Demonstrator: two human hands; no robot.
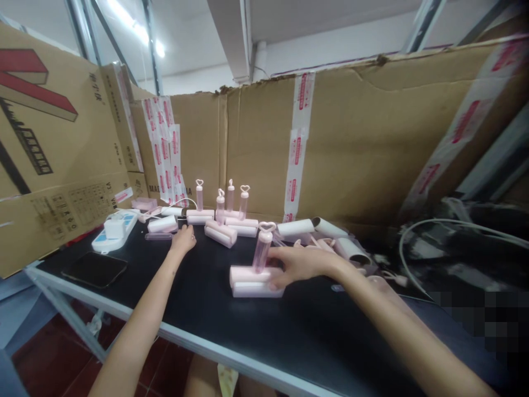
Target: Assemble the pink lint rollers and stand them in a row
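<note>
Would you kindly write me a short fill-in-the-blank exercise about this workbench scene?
1. The right hand rests on a pink lint roller whose handle top is shaped like a ____.
2. The phone lies screen-up, ____ of the left hand.
3. The wall behind the table is made of ____.

Missing words: heart; left; cardboard

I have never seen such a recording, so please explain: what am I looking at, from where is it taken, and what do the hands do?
One picture, from a camera worn on a person's head, looking down at their own bare arms. There is no machine. On the black table stand pink rollers with heart-topped handles, walled in by cardboard. The right hand rests on the nearest roller, fingers on its base. The left hand reaches toward a clear tube near the rollers at the back; whether it touches is unclear. A phone and a power strip lie at the left.
</note>
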